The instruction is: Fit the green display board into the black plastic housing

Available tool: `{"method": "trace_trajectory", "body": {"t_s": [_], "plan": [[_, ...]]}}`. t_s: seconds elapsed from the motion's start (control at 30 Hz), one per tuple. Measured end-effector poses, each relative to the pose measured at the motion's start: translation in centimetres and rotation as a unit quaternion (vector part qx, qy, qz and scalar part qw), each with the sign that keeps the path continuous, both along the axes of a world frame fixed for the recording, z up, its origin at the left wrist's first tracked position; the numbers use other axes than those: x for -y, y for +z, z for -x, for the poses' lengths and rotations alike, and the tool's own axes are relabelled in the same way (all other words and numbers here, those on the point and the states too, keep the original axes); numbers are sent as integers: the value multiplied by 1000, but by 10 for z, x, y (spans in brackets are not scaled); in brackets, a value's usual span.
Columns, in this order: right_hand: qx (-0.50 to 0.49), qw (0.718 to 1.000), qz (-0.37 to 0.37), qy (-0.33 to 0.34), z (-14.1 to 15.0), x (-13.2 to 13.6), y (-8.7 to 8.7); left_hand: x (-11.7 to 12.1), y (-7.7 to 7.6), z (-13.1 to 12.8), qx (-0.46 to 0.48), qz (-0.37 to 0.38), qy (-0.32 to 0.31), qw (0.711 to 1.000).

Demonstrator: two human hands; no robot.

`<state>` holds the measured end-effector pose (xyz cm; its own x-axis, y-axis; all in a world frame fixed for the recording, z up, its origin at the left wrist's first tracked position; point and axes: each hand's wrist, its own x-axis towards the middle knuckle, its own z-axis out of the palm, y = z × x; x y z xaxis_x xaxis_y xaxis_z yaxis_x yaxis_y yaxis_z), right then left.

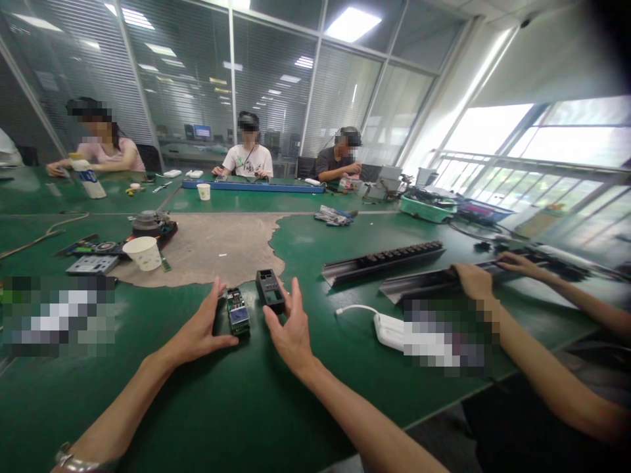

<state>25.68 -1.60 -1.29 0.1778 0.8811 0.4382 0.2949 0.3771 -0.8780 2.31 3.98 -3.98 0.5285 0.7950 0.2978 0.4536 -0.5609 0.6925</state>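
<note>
My left hand (200, 332) lies open at the left of a small green circuit board (239, 315) with a bluish screen. Its thumb reaches to the board's lower end, and its fingers point up past the upper left. My right hand (290, 328) is also open, its fingers apart, at the right side of a black plastic housing (269, 289) with cut-out windows. The thumb is at the housing's lower edge and a finger lies along its right side; whether they press on it I cannot tell. Board and housing are side by side on the green table (207, 414).
A paper cup (142, 253) and drive-like parts (93, 265) are at left on a bare patch. On the right are black metal rails (384, 259), a white device with a cable (389, 332) and a co-worker's hand (473, 279). Several people sit across the table.
</note>
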Motion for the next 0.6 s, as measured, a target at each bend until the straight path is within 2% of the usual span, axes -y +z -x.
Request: {"method": "trace_trajectory", "body": {"t_s": [0.2, 0.47, 0.6], "plan": [[40, 999, 13, 16, -1, -4, -17, 0, 1, -1, -18, -14, 9, 1000], [102, 994, 31, -26, -1, -6, -26, 1, 5, -3, -32, -10, 18, 999], [102, 993, 33, -47, -1, -8, -30, 0, 4, -3, -39, -19, 12, 999]]}}
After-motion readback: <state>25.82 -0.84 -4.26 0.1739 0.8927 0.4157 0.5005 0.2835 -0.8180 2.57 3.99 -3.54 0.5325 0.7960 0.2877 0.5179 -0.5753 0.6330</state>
